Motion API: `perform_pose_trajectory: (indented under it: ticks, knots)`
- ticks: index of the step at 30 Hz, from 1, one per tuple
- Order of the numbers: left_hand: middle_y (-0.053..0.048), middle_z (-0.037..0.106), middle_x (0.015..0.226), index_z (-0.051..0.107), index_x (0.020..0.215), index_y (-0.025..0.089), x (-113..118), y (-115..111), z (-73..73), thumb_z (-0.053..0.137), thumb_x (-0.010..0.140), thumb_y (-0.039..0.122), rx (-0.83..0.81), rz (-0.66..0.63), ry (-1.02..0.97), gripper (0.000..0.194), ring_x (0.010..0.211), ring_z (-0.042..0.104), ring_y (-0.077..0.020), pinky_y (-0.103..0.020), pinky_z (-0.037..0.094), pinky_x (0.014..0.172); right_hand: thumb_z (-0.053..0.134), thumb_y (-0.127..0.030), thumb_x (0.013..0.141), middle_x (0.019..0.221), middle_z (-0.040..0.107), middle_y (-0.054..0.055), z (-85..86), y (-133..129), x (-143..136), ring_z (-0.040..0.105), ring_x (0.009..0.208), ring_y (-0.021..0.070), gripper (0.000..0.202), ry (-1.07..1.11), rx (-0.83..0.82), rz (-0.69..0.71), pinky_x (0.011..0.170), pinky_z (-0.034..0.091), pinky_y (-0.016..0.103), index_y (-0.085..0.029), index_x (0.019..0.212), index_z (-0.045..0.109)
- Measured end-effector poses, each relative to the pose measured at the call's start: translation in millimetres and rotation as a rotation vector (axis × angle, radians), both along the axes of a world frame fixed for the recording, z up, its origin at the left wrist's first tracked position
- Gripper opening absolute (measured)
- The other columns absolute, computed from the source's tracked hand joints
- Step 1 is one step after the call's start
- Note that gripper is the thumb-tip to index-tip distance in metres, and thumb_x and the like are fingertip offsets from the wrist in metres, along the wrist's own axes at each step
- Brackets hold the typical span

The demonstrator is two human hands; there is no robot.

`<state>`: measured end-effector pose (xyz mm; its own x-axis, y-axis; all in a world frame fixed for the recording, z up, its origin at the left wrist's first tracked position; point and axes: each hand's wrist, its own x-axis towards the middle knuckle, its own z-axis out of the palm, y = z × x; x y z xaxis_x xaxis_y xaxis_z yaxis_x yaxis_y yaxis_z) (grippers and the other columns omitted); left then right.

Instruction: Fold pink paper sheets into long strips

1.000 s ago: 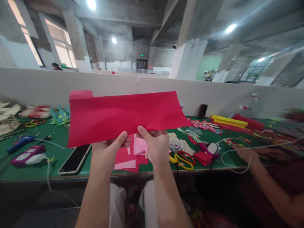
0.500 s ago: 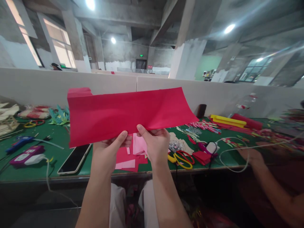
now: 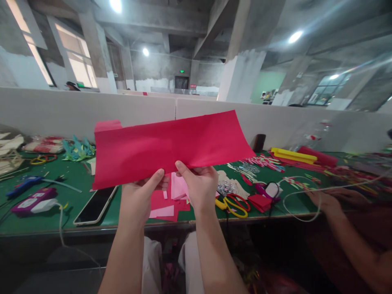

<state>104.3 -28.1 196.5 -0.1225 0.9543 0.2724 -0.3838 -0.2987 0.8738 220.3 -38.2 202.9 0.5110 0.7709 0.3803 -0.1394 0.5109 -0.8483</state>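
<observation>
A wide sheet of red paper (image 3: 171, 143) is held up above the table, its right end slanting and a folded flap showing behind its upper left corner. My left hand (image 3: 142, 196) pinches the lower edge near the middle, thumb in front and fingers behind. Close beside it, my right hand (image 3: 199, 183) grips the same edge in the same way. Below the hands lie pink paper pieces (image 3: 180, 188) on red paper (image 3: 176, 215). Yellow- and red-handled scissors (image 3: 234, 205) rest to the right of my right hand.
On the green table (image 3: 122, 220) a phone (image 3: 95, 206), a purple-and-white device (image 3: 35, 201) and a blue glue gun (image 3: 26, 183) lie left. A folded red paper stack (image 3: 259, 202), a white cable (image 3: 301, 220) and a yellow strip (image 3: 294, 155) lie right. Another person's hand (image 3: 324, 202) works at right.
The paper's left end has shifted slightly right, and the sheet is tilted a little more, right end higher. Both hands keep their hold. The other person's second hand now shows.
</observation>
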Motion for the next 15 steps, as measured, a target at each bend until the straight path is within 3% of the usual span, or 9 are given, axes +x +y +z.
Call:
perform_pose_trajectory:
  ticks: [7,15]
  knots:
    - [-0.006,0.069,0.057,0.07,0.07,0.012,7,-3,1.6,0.084,0.059,0.034,-0.053,-0.026,0.088,0.028,0.049,0.063,-0.0172,-0.03,0.056,0.05,0.078,-0.032,0.067,0.064,0.073,0.003,2.7,-4,-1,0.069,0.059,0.0176,0.016,-0.118,-0.069,-0.104,0.06,0.056,0.027,-0.017,0.068,0.072]
    - [-0.005,0.068,0.055,0.069,0.066,0.011,11,-1,0.0,0.082,0.059,0.031,-0.075,0.014,0.083,0.025,0.046,0.061,-0.0155,-0.029,0.054,0.048,0.077,-0.034,0.068,0.065,0.073,0.004,1.2,-6,-3,0.07,0.061,0.0194,0.018,-0.162,-0.11,-0.097,0.06,0.055,0.028,-0.017,0.068,0.072]
